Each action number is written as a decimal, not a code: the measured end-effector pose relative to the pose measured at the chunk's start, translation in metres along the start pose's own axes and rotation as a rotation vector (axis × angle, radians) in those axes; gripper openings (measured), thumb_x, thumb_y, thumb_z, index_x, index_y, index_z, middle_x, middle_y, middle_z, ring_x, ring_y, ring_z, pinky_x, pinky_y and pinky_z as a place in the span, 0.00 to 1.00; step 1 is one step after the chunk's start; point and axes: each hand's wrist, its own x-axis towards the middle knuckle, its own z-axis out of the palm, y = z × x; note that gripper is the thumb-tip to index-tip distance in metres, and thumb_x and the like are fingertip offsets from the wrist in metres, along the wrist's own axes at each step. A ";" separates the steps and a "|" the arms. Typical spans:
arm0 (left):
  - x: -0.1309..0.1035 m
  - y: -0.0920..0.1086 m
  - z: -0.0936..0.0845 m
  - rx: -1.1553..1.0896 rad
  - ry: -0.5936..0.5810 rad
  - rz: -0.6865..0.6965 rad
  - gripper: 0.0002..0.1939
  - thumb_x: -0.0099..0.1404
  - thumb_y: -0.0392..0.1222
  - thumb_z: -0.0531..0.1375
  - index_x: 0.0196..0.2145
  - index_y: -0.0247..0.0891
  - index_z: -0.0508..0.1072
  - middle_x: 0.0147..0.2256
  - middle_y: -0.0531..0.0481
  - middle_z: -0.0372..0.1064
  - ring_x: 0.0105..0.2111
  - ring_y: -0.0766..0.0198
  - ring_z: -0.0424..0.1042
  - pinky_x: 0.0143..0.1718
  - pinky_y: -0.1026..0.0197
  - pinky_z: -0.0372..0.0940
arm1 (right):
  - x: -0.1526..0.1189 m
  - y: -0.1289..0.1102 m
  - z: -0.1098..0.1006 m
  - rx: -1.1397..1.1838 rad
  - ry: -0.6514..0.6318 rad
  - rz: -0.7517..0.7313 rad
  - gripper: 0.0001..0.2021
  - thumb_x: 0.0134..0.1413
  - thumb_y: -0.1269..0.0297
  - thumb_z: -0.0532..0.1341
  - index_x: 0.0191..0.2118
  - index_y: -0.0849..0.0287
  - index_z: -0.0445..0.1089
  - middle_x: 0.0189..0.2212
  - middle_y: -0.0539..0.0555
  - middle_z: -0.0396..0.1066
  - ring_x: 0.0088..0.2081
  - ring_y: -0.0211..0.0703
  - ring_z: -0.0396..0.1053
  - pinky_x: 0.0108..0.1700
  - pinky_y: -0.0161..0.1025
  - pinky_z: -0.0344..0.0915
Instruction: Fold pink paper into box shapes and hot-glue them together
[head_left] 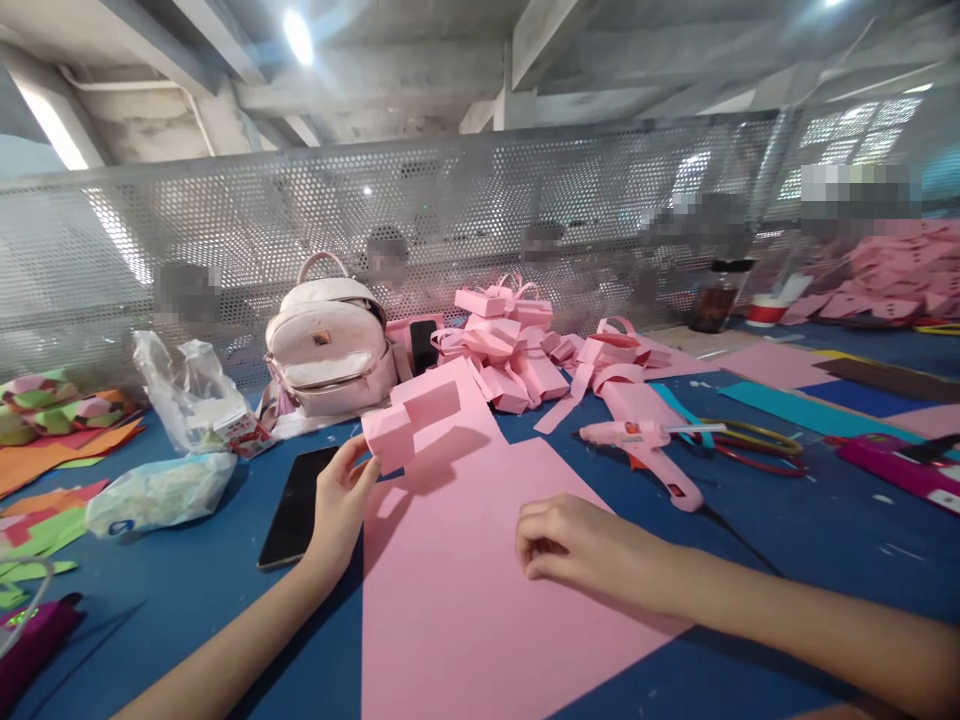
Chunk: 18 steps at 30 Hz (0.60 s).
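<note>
Head view. My left hand point(339, 505) holds the near corner of a small folded pink paper box point(411, 418), thumb and fingertips pinched on its lower left edge, so the grip is narrow and closed on the box. The box is raised slightly above the far left corner of a large pink paper sheet point(450, 580) and casts a shadow on it. The sheet lies flat on the blue tabletop point(825, 520) directly in front of me.

My right hand point(577, 545) rests palm down on the right part of the sheet, fingers curled under in a loose fist; this grip holds nothing and only presses on the paper.

Just left of my left hand, a dark phone point(294, 505) lies flat on the tabletop, touching the sheet's left edge or nearly so; I cannot tell which. Beyond the sheet stands a pale pink backpack point(330, 350), and to its right a heap of finished pink paper boxes point(502, 350) with ribbon-like strips. A pink glue gun point(645, 445) lies to the right of the sheet, well apart from my right hand. Plastic bags point(172, 450) sit at the left, near scraps of orange and green paper point(45, 470). A perforated metal screen point(450, 220) closes the far side of the tabletop.
</note>
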 end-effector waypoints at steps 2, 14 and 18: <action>-0.001 0.000 0.000 0.001 -0.005 -0.001 0.17 0.65 0.51 0.66 0.46 0.37 0.78 0.46 0.45 0.79 0.47 0.53 0.77 0.49 0.57 0.72 | -0.002 -0.003 -0.001 -0.020 -0.005 0.010 0.09 0.52 0.76 0.63 0.27 0.55 0.74 0.31 0.52 0.77 0.34 0.44 0.72 0.38 0.37 0.62; -0.001 -0.002 -0.001 -0.007 -0.033 -0.009 0.16 0.66 0.49 0.65 0.47 0.38 0.78 0.46 0.46 0.79 0.48 0.55 0.76 0.51 0.58 0.70 | -0.008 -0.013 -0.002 -0.029 -0.029 0.085 0.08 0.62 0.76 0.53 0.33 0.57 0.63 0.34 0.54 0.73 0.36 0.45 0.72 0.37 0.38 0.62; 0.000 -0.005 -0.002 -0.006 -0.045 -0.010 0.16 0.66 0.49 0.65 0.47 0.38 0.78 0.47 0.46 0.79 0.49 0.55 0.76 0.50 0.58 0.71 | -0.004 -0.009 -0.004 0.106 0.037 0.151 0.06 0.58 0.75 0.55 0.32 0.57 0.64 0.29 0.50 0.72 0.30 0.39 0.69 0.31 0.34 0.60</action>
